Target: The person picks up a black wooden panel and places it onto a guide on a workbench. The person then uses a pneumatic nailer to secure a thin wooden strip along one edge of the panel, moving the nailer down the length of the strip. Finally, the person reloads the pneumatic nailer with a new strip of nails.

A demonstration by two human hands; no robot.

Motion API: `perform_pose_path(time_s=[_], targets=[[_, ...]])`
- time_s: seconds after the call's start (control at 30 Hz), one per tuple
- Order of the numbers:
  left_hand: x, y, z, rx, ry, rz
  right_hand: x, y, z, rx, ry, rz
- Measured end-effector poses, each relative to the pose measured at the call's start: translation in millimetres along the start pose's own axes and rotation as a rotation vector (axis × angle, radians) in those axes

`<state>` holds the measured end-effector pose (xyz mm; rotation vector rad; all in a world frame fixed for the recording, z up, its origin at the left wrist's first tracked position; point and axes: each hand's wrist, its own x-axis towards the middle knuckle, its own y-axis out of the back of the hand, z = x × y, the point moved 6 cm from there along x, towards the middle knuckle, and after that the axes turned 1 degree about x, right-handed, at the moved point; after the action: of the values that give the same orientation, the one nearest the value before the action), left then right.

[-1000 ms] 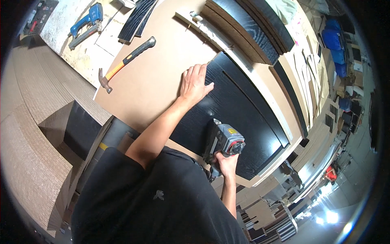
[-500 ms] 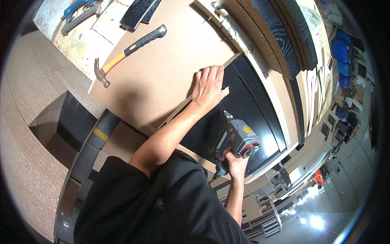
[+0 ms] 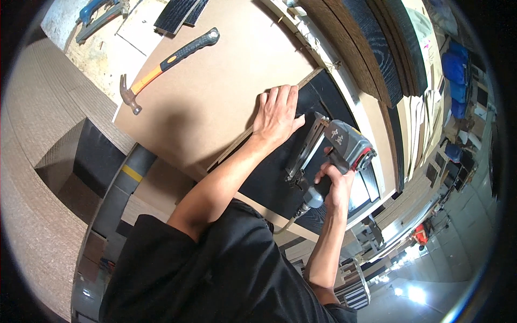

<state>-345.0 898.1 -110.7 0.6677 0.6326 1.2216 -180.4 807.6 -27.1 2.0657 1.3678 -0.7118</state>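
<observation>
My right hand (image 3: 337, 183) is wrapped round the handle of a grey and black pneumatic nail gun (image 3: 350, 144), with an air hose (image 3: 291, 219) trailing from its base. The gun's nose points up and left, over a black panel (image 3: 264, 185). My left hand (image 3: 276, 116) lies across a thin wooden strip (image 3: 231, 151) standing along the panel's left edge, fingers on one side and thumb on the other. What its palm covers is hidden. Left of that strip is a bare brown board (image 3: 226, 81), on which rests a claw hammer (image 3: 167, 67) with an orange and black handle.
A blue stapler-like tool (image 3: 99, 20) lies at the far left, near short black strips (image 3: 180, 13). Curved dark-faced boards (image 3: 371, 48) are stacked at the upper right. A pale wooden rail (image 3: 344, 89) borders the black panel. Wood-grain boards (image 3: 32, 188) fill the left side.
My right hand has moved the nail gun up and to the right, turning it so its side and magazine show. My left hand stays on the strip.
</observation>
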Motion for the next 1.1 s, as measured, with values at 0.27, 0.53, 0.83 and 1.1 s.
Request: perform_pose_path(time_s=[0.27,0.53,0.83,1.1], targets=[[-0.5,-1.0,-0.9,-0.058,-0.008,0.008,9.5,-11.8,-5.3,-0.073,-0.016,0.003],[0.1,-3.9,-1.8,-0.022,0.002,-0.032,10.7,-11.8,-5.7,-0.051,-0.045,-0.006],[1.4,-1.2,-0.9,-0.042,0.013,-0.011,3.2,-15.1,-33.3,-0.253,0.078,0.015],[1.3,0.9,-0.3,-0.051,0.005,0.004,10.9,-23.0,-46.1,-0.306,0.031,-0.027]])
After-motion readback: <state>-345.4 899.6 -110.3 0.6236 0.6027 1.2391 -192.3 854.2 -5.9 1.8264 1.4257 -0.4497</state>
